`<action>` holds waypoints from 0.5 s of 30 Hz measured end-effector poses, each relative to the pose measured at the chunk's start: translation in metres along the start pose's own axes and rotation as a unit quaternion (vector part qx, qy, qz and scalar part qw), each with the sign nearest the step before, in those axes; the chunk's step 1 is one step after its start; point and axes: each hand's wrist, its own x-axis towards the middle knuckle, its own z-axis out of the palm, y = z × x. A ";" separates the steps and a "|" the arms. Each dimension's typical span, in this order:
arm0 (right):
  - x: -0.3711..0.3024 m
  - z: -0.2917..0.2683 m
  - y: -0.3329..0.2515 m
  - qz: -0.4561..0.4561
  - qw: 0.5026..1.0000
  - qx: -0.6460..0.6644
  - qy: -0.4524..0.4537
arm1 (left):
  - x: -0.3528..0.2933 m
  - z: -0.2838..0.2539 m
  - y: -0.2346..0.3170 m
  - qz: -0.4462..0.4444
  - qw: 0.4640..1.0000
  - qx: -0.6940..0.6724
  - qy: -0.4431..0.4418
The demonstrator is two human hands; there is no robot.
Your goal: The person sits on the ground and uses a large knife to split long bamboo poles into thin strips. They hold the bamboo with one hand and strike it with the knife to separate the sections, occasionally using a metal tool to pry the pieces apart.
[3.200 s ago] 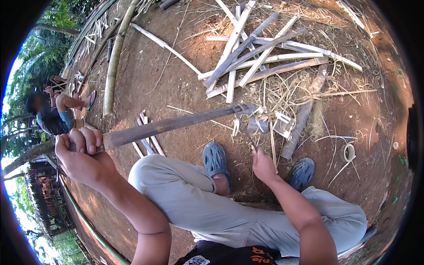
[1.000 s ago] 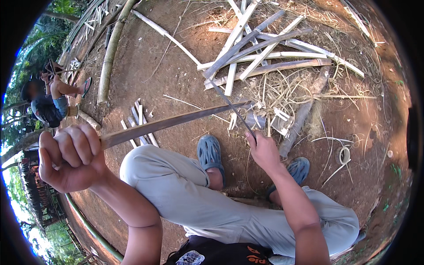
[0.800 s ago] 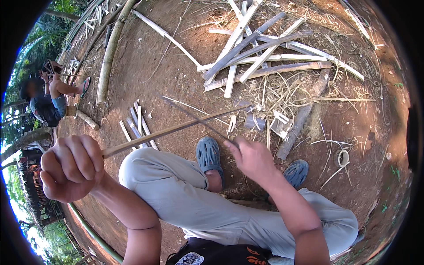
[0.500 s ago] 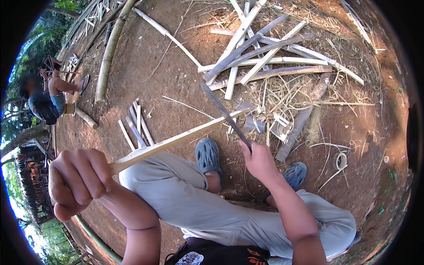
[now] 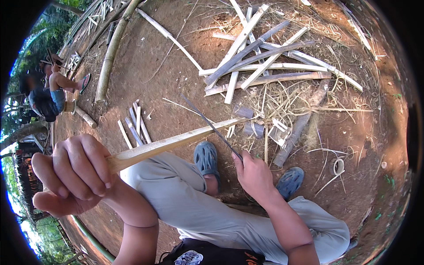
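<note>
My left hand (image 5: pixel 73 170) is closed around the near end of a pale bamboo strip (image 5: pixel 172 140), which slants up and right across my left knee. The strip's far end tapers near the shavings. In my right hand (image 5: pixel 255 176) is a long, dark-bladed knife (image 5: pixel 213 126), its handle mostly hidden by my fingers. The blade crosses the strip close to its far end and seems to touch it, with the tip pointing up and left.
Split bamboo slats (image 5: pixel 260 66) lie crossed in a pile ahead, beside curly shavings (image 5: pixel 291 95). Shorter strips (image 5: pixel 138 123) rest left of my left clog (image 5: pixel 206 158). A bamboo ring (image 5: pixel 338 166) is on the dirt at right. Another person (image 5: pixel 46 95) sits at far left.
The knife has moved left along the strip, and its blade shows more edge-on. My left hand has shifted slightly left, and the strip is turned to show a wider face.
</note>
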 end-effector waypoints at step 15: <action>-0.003 -0.006 -0.005 0.010 0.999 0.033 0.011 | -0.009 0.028 0.008 0.127 0.989 0.071 0.026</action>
